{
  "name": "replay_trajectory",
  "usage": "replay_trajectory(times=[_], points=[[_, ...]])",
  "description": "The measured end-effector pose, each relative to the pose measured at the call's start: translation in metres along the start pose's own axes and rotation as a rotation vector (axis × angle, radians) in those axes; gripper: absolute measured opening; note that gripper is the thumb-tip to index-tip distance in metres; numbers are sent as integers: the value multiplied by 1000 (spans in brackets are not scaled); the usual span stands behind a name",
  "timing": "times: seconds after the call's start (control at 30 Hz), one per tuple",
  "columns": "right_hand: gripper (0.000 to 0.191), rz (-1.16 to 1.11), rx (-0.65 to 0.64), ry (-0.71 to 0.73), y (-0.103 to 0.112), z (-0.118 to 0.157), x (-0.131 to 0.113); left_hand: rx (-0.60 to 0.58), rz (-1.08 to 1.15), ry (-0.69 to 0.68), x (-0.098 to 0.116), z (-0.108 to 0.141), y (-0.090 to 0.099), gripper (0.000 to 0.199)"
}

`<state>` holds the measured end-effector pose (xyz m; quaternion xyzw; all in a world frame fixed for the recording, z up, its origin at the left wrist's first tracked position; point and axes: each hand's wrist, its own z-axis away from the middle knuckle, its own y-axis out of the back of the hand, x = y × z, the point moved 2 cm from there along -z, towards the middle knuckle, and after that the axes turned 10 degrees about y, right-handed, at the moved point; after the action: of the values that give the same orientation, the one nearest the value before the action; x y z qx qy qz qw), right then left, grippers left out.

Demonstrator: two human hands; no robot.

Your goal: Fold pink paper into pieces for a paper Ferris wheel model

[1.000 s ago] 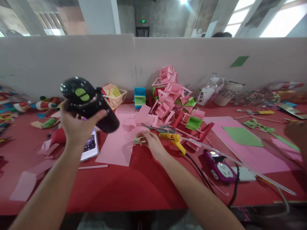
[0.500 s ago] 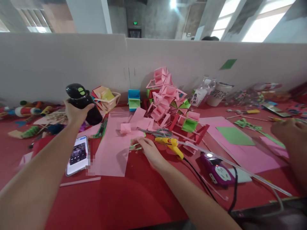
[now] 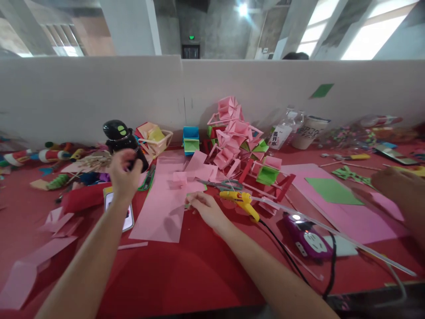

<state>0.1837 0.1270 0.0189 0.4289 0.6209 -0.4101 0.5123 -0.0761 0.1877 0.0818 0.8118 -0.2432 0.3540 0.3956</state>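
Note:
My left hand [image 3: 126, 175] is in front of a black lidded bottle [image 3: 122, 136], apart from it as far as I can see. Its fingers are bent but spread, with nothing seen between them. Below it lies a phone [image 3: 128, 220], partly covered by my forearm. My right hand [image 3: 207, 210] rests at the right edge of a pink paper sheet [image 3: 159, 221], its fingers curled together. Small green paper bits [image 3: 186, 206] show at the fingertips; what the fingers pinch is hidden. Just right of that hand lies a yellow glue gun [image 3: 244, 203].
Behind are scissors [image 3: 226, 183], a green cutter [image 3: 147, 178] and stacked pink paper shapes [image 3: 229, 133]. A clear tube [image 3: 332, 232] crosses over a purple device [image 3: 307, 239]. Another person's hand [image 3: 395, 188] is at the right, near green paper [image 3: 334, 191]. A white partition [image 3: 99, 93] stands behind.
My left hand has let go of the black bottle, now standing at the back left, and has drawn back toward me. My right hand stays in place, its fingers slightly more curled.

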Motion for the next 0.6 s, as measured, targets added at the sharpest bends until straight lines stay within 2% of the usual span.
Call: replay_trajectory(times=[0.03,0.1,0.13,0.17,0.27,0.33,0.43,0.53,0.6], points=[[22,71,-47,53,-2,1,-1,-156,26,8,10,18,-12,34],[18,202,-181,153,-6,6,-3,-592,5,-24,25,51,-39,24],[17,258,-255,199,-8,9,-4,-745,-40,-64,29,65,-51,28],[16,315,-323,252,-10,13,-6,-790,-89,-109,30,74,-59,37],[12,503,-463,447,-13,21,-9,-634,-202,-243,23,85,-67,61],[18,591,-520,532,-15,24,-9,-550,-242,-243,12,85,-63,62],[41,680,-608,578,-18,27,-7,-592,-272,-174,-3,83,-54,48],[68,783,-702,597,-21,29,-2,-620,-310,-161,-9,80,-49,41],[70,824,-759,578,-23,29,0,-588,-321,-156,-9,76,-47,39]])
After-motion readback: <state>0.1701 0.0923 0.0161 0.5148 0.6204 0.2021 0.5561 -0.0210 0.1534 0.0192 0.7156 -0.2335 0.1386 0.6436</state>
